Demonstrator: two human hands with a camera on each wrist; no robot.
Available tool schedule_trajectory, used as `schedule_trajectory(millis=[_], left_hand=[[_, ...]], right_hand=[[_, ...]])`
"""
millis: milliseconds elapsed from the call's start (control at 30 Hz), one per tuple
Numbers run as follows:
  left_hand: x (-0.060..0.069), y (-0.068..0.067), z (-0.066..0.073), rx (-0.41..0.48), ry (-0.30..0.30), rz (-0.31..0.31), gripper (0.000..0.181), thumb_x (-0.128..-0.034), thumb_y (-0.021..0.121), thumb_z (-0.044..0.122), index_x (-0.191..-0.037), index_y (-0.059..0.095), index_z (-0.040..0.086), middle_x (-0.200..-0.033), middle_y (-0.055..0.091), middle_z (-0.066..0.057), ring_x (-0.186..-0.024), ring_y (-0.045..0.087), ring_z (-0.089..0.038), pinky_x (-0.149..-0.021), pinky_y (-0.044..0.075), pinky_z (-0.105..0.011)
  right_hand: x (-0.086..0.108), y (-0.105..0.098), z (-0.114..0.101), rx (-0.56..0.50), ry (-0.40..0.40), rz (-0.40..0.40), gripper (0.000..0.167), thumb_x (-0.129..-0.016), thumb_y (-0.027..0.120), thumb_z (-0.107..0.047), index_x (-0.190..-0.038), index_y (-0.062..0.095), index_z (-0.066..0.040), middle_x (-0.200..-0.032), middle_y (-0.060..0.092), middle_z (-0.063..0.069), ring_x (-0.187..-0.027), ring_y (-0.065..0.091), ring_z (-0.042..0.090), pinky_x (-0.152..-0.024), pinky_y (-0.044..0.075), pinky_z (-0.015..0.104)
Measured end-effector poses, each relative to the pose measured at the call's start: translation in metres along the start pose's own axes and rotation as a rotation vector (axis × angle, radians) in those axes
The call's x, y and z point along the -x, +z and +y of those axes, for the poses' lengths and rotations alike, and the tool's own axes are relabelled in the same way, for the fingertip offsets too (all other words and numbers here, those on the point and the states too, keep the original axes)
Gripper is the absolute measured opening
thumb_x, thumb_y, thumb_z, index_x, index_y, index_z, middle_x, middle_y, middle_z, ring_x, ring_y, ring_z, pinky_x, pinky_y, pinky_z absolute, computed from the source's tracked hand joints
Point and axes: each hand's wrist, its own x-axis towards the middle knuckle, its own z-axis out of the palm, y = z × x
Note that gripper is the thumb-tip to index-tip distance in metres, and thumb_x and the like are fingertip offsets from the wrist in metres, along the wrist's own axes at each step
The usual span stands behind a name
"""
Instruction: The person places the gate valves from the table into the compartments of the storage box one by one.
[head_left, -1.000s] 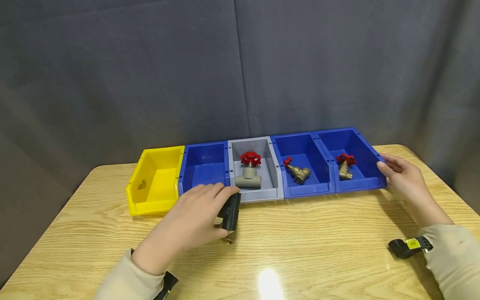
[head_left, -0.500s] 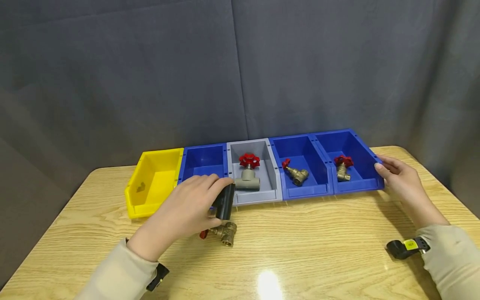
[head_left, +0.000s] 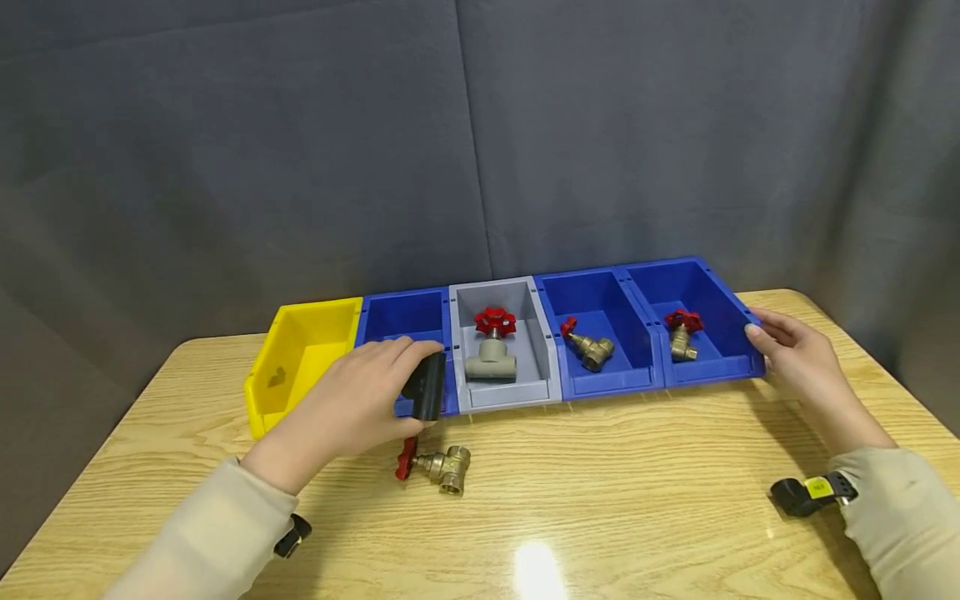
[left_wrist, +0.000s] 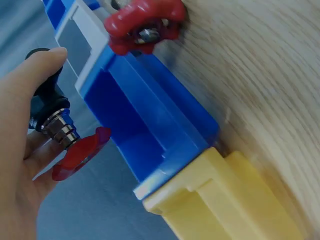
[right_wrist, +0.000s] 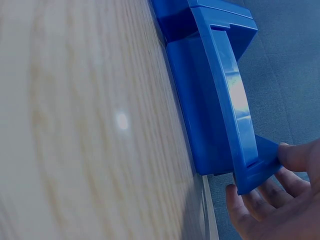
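My left hand (head_left: 348, 400) grips a black tee-shaped valve (head_left: 430, 388) above the front of the left blue bin (head_left: 405, 310). In the left wrist view, the valve's metal stem and red handwheel (left_wrist: 81, 155) show beside the fingers. A brass valve (head_left: 444, 469) with a red handwheel lies on the table, just in front of that bin and below the hand. My right hand (head_left: 806, 371) holds the outer side of the rightmost blue bin (head_left: 720, 370). Its thumb lies on the rim, with the fingers below in the right wrist view.
A grey bin (head_left: 512, 395) holds a grey tee valve (head_left: 492, 362). Brass valves lie in the middle-right blue bin (head_left: 611, 382) and the rightmost one. A yellow bin (head_left: 296, 321) ends the row at left. A dark curtain (head_left: 480, 150) hangs behind the wooden table (head_left: 600, 500).
My left hand has moved left with the black valve, from beside the grey bin to the left blue bin. The brass valve on the table is now uncovered. The right hand keeps its hold.
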Motion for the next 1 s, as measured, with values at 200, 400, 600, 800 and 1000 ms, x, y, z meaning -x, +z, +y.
schedule_trajectory(millis=[200,400,600,800,1000], left_hand=[[-0.002,0.002,-0.011,0.056,-0.054,-0.012,0.08,-0.0752,0.087,0.039,-0.138,0.047,0.008,-0.118,0.061,-0.008,-0.098,0.059,-0.024,-0.089,0.053,-0.043],[-0.005,0.004,-0.018,0.127,-0.122,-0.037,0.08,-0.0755,0.087,0.039,-0.138,0.046,0.01,-0.121,0.061,-0.007,-0.093,0.058,-0.023,-0.083,0.054,-0.04],[-0.01,0.006,-0.024,0.157,-0.147,-0.052,0.08,-0.0752,0.087,0.04,-0.138,0.047,0.011,-0.119,0.061,-0.005,-0.09,0.057,-0.023,-0.081,0.054,-0.039],[-0.015,0.007,-0.03,0.149,-0.149,-0.069,0.082,-0.0755,0.087,0.039,-0.141,0.045,0.01,-0.12,0.062,-0.007,-0.089,0.058,-0.024,-0.081,0.055,-0.04],[-0.018,0.009,-0.031,0.086,-0.171,-0.08,0.083,-0.0764,0.087,0.038,-0.141,0.045,0.008,-0.122,0.062,-0.01,-0.095,0.058,-0.026,-0.095,0.049,-0.046]], right_hand=[[0.0,0.0,-0.002,-0.009,0.008,-0.006,0.064,-0.106,0.042,-0.037,-0.153,0.028,0.003,-0.146,0.039,0.033,-0.118,0.05,0.031,-0.07,0.045,0.004],[0.0,0.0,-0.001,0.004,0.013,-0.004,0.065,-0.105,0.043,-0.039,-0.153,0.029,0.003,-0.145,0.04,0.032,-0.119,0.05,0.034,-0.073,0.048,0.007],[0.0,0.001,0.0,-0.014,0.011,-0.002,0.064,-0.105,0.043,-0.037,-0.153,0.029,0.004,-0.147,0.038,0.033,-0.122,0.048,0.038,-0.073,0.049,0.008],[0.0,0.0,0.001,-0.029,0.003,0.001,0.064,-0.105,0.045,-0.037,-0.152,0.03,0.005,-0.145,0.04,0.034,-0.107,0.054,0.014,-0.069,0.047,0.005],[0.0,-0.001,0.0,0.014,0.002,0.0,0.065,-0.105,0.044,-0.039,-0.152,0.031,0.004,-0.144,0.041,0.033,-0.117,0.051,0.032,-0.07,0.047,0.007]])
